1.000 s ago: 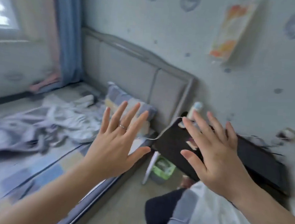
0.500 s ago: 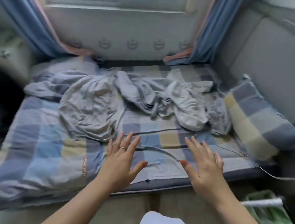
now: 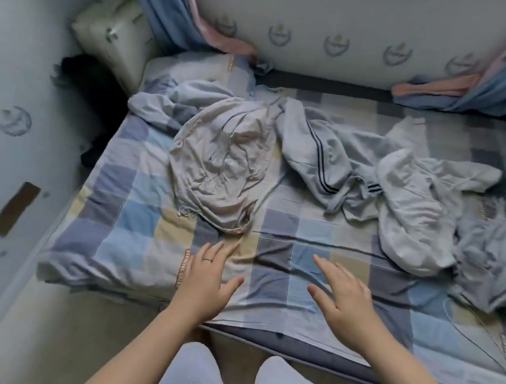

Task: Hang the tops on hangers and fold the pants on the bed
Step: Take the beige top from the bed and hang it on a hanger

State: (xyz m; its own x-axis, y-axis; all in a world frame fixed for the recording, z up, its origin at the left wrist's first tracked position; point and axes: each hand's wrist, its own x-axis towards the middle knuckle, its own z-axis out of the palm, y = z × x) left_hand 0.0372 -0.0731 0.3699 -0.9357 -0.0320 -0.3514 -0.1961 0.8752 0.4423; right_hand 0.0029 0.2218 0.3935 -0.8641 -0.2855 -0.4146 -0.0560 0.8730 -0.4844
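Crumpled clothes lie on the checked bed (image 3: 140, 222). A beige-grey garment (image 3: 220, 171) sits at centre left. To its right sprawls a pale grey garment with dark stripes (image 3: 318, 154), then a white garment (image 3: 410, 216), and a bunched grey-blue piece (image 3: 488, 259) at the far right. My left hand (image 3: 205, 279) hovers flat over the near part of the bed, fingers straight, a ring on one finger, its fingertips just short of the beige garment's hem. My right hand (image 3: 340, 292) is spread open beside it over bare sheet. Neither holds anything. No hangers are in view.
A wall with a dark strip (image 3: 14, 208) borders the bed's left side, with a cream pillow (image 3: 113, 32) and something dark (image 3: 93, 88) in the far-left corner. Blue and pink curtains (image 3: 175, 13) hang at both far corners. A thin cord (image 3: 476, 339) trails at the bed's right.
My view swung from the headboard and bedside area round to the bed, then tilted down over it. Both hands stayed open and empty and now hover lower, close to the sheet.
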